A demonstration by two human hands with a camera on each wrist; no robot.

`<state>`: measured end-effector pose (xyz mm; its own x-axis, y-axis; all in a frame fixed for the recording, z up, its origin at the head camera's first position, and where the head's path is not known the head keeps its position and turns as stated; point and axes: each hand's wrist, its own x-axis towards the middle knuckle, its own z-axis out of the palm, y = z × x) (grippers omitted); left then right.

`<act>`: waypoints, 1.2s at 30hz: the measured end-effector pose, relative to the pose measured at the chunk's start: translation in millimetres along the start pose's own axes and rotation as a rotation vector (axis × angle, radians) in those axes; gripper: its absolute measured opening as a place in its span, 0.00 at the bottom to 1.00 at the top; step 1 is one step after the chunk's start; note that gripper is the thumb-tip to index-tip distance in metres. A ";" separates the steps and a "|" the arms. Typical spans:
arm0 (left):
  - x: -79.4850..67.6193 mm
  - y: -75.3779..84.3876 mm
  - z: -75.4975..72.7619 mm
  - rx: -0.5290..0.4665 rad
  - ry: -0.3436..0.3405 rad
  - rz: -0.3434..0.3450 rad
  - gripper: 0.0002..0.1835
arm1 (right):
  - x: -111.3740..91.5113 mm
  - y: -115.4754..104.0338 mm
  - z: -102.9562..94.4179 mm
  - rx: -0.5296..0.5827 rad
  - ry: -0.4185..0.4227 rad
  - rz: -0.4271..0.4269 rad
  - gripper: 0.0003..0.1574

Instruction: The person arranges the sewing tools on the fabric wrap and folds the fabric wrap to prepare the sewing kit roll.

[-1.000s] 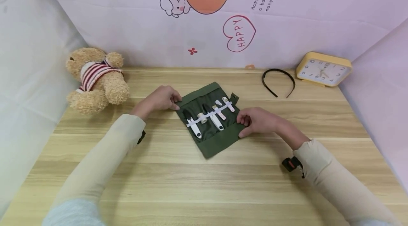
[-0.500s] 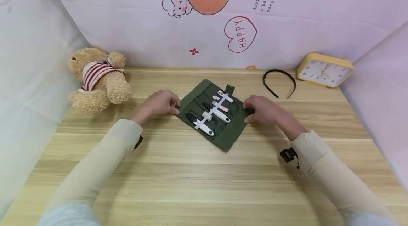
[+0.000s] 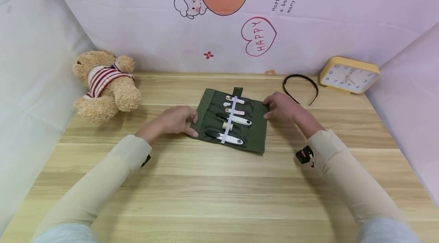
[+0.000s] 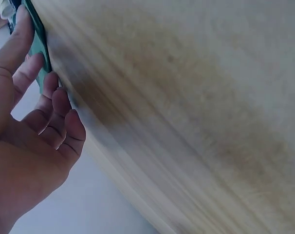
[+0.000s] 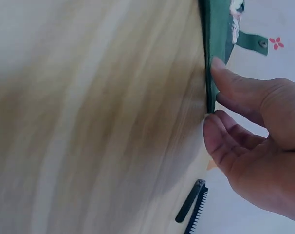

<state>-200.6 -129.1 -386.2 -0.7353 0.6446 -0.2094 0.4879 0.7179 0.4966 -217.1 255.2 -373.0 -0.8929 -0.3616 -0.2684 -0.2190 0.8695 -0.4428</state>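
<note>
An unfolded dark green fabric tool pouch lies on the wooden table. A white elastic band crosses its middle and holds two white-handled tools with black ends, a cream spool-shaped piece and several small pale items. My left hand pinches the pouch's left edge, thumb on top; in the left wrist view, the other fingers curl at the green edge. At the upper right corner my right hand pinches the cloth between thumb and fingers, as the right wrist view shows. A snap tab sticks out at the back.
A teddy bear in a striped shirt lies at the back left. Behind my right hand are a black headband and a yellow alarm clock. A white printed cloth walls off the back.
The pouch has turned clockwise, its tab swinging from the right to the back. My left hand has come toward me, while my right hand has moved away along the pouch's right side.
</note>
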 end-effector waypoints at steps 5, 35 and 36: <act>-1.8 8.8 8.5 0.068 -0.009 0.057 0.24 | 12.1 -1.7 -2.3 0.080 -0.007 0.036 0.33; -21.0 17.9 13.4 -0.200 -0.014 0.150 0.18 | -30.8 -7.9 17.8 0.391 0.018 -0.280 0.17; -21.4 18.9 15.1 -0.186 -0.016 0.176 0.17 | -33.3 -8.0 19.8 0.388 -0.005 -0.294 0.16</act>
<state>-168.5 -125.4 -385.1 -0.6382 0.7607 -0.1187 0.5118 0.5344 0.6727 -177.8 253.6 -377.5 -0.8131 -0.5755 -0.0872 -0.2983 0.5406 -0.7866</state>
